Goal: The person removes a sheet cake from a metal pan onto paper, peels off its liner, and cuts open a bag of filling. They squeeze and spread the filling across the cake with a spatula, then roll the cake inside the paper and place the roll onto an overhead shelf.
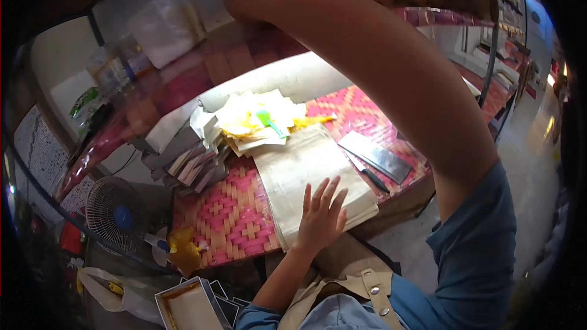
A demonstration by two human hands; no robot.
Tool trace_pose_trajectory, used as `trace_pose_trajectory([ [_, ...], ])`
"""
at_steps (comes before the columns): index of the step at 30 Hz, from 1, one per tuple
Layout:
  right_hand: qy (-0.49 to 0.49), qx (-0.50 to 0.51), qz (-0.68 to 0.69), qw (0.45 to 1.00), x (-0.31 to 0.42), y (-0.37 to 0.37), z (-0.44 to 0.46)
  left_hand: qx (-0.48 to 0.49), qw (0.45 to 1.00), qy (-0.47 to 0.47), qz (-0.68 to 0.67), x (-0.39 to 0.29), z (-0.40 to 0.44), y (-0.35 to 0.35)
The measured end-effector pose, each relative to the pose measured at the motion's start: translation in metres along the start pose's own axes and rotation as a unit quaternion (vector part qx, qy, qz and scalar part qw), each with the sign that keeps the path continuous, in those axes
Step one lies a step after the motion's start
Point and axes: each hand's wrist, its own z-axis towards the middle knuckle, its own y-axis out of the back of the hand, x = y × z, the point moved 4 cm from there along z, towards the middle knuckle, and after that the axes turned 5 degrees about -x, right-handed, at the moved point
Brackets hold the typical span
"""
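Note:
My left hand (324,214) rests with its fingers spread on a stack of brown paper sheets (306,165), near its front right part. My bare right arm (379,61) rises across the view and bends at the top; its hand does not show clearly. To the right of the stack lie a knife with a black handle (375,180) and a flat, shiny rectangular piece (382,157). Behind the stack is a loose heap of pale and yellow sheets (244,119) with a small green item (267,119) on top.
A pink and tan woven mat (229,220) covers the table. Folded grey and brown pieces (192,168) stand at its left. A fan (116,214) is beyond the left edge, and an open box (192,308) sits below. A shelf (165,91) with plastic bags hangs above.

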Motion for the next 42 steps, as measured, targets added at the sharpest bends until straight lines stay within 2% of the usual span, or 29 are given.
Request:
trace_pose_trajectory([
  [1,-0.003,0.0,0.008,1.0,-0.002,-0.011,0.006,0.012,1.0,-0.001,-0.007,0.007,-0.013,-0.011],
  [3,-0.009,-0.02,0.027,0.999,-0.006,-0.022,0.009,0.113,0.992,0.057,-0.013,0.025,-0.043,-0.04],
  [4,-0.011,-0.044,0.035,0.998,-0.009,-0.025,0.007,0.121,0.991,0.054,-0.023,0.028,-0.057,-0.049],
  [6,-0.011,-0.155,0.049,0.987,-0.01,-0.014,-0.017,0.192,0.974,0.102,0.065,0.036,-0.086,-0.069],
  [7,-0.007,-0.251,0.056,0.966,-0.009,-0.006,-0.04,0.202,0.969,0.112,0.089,0.04,-0.1,-0.078],
  [9,-0.021,-0.458,0.142,0.877,-0.007,0.004,-0.114,0.21,0.965,0.123,0.096,0.04,-0.109,-0.087],
  [10,0.011,-0.624,0.369,0.689,-0.014,0.001,-0.151,0.216,0.96,0.139,0.108,0.041,-0.112,-0.092],
  [11,-0.136,-0.518,0.347,0.77,-0.001,-0.031,-0.196,0.214,0.962,0.138,0.102,0.041,-0.116,-0.095],
  [12,-0.133,-0.384,0.345,0.846,0.007,-0.073,-0.223,0.203,0.962,0.133,0.122,0.043,-0.118,-0.098],
  [13,-0.167,-0.252,0.353,0.885,0.022,-0.121,-0.245,0.192,0.963,0.127,0.143,0.045,-0.119,-0.1],
  [14,-0.207,-0.108,0.247,0.941,0.033,-0.187,-0.279,0.189,0.964,0.123,0.139,0.045,-0.119,-0.1],
  [15,-0.261,0.013,0.203,0.944,0.043,-0.243,-0.326,0.2,0.962,0.114,0.145,0.044,-0.121,-0.097],
  [16,-0.303,0.17,0.164,0.923,0.05,-0.273,-0.365,0.21,0.96,0.103,0.152,0.042,-0.121,-0.095],
  [17,-0.318,0.225,0.165,0.906,0.05,-0.288,-0.392,0.177,0.97,0.108,0.13,0.04,-0.121,-0.092],
  [19,-0.347,0.224,0.195,0.889,0.056,-0.304,-0.435,0.161,0.975,0.106,0.11,0.039,-0.122,-0.092],
  [21,-0.376,0.221,0.228,0.871,0.045,-0.298,-0.44,0.151,0.976,0.096,0.125,0.042,-0.123,-0.092],
  [23,-0.451,0.093,0.291,0.839,0.027,-0.275,-0.44,0.154,0.978,0.099,0.103,0.042,-0.124,-0.092],
  [25,-0.414,-0.169,0.232,0.864,-0.022,-0.233,-0.418,0.154,0.979,0.105,0.086,0.043,-0.119,-0.09],
  [27,-0.521,-0.249,0.19,0.794,-0.083,-0.202,-0.414,0.16,0.979,0.102,0.074,0.042,-0.118,-0.089],
  [28,-0.543,-0.296,0.158,0.77,-0.113,-0.187,-0.412,0.165,0.978,0.105,0.068,0.041,-0.118,-0.088],
  [31,-0.601,-0.287,0.122,0.736,-0.183,-0.181,-0.417,0.161,0.979,0.117,0.036,0.031,-0.106,-0.072],
  [33,-0.663,-0.155,0.02,0.732,-0.211,-0.205,-0.429,0.156,0.98,0.122,0.016,0.03,-0.103,-0.07],
  [34,-0.643,-0.188,0.019,0.742,-0.222,-0.224,-0.441,0.121,0.988,0.099,-0.018,0.029,-0.106,-0.068],
  [36,-0.725,-0.223,0.295,0.581,-0.208,-0.225,-0.435,0.085,0.992,0.077,-0.05,0.034,-0.114,-0.066],
  [38,-0.703,-0.275,0.331,0.566,-0.202,-0.226,-0.43,-0.012,0.975,0.156,-0.16,0.045,-0.128,-0.063],
  [40,-0.675,-0.292,0.375,0.564,-0.187,-0.22,-0.425,-0.05,0.968,0.193,-0.152,0.051,-0.128,-0.055],
  [41,-0.663,-0.295,0.381,0.573,-0.177,-0.216,-0.426,-0.067,0.952,0.25,-0.165,0.058,-0.124,-0.048],
  [42,-0.689,-0.246,0.377,0.569,-0.161,-0.209,-0.426,-0.086,0.931,0.307,-0.177,0.066,-0.12,-0.041],
])
